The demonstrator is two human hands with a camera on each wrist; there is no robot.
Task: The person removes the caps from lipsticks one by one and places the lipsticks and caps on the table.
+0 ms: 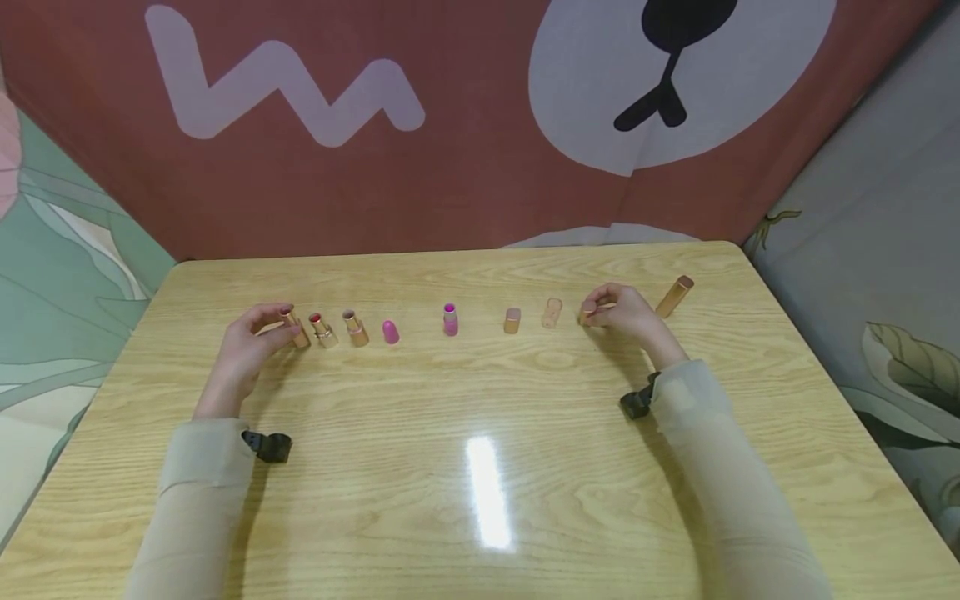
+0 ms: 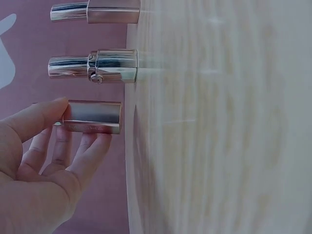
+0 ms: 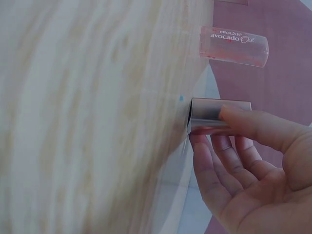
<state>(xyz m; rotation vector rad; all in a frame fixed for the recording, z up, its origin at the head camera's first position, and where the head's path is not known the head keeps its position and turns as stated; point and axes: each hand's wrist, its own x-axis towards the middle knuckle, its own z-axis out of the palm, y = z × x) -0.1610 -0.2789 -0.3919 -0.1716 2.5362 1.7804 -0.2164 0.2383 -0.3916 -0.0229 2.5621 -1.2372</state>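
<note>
At the left end of a row, my left hand point(image 1: 247, 346) pinches a rose-gold lipstick point(image 1: 300, 331) between thumb and fingers. In the left wrist view, the lipstick tube point(image 2: 92, 117) is upright relative to the table, its top partly hidden by the thumb. Beside it stand an uncapped gold lipstick with a red tip point(image 1: 322, 331) and another uncapped lipstick point(image 1: 356, 328). Farther right, my right hand point(image 1: 626, 315) grips a rose-gold lipstick cap point(image 3: 214, 116) with the thumb on one side and fingers on the other. A clear printed cap point(image 3: 236, 47) stands next to it.
Mid-row are a magenta cap point(image 1: 391, 332) and an uncapped pink lipstick point(image 1: 450, 320). A small gold cap point(image 1: 512, 320) stands farther right. Behind my right hand is a tall gold tube point(image 1: 674, 297). The wooden table point(image 1: 390, 450) ends at a red patterned backdrop point(image 1: 465, 183).
</note>
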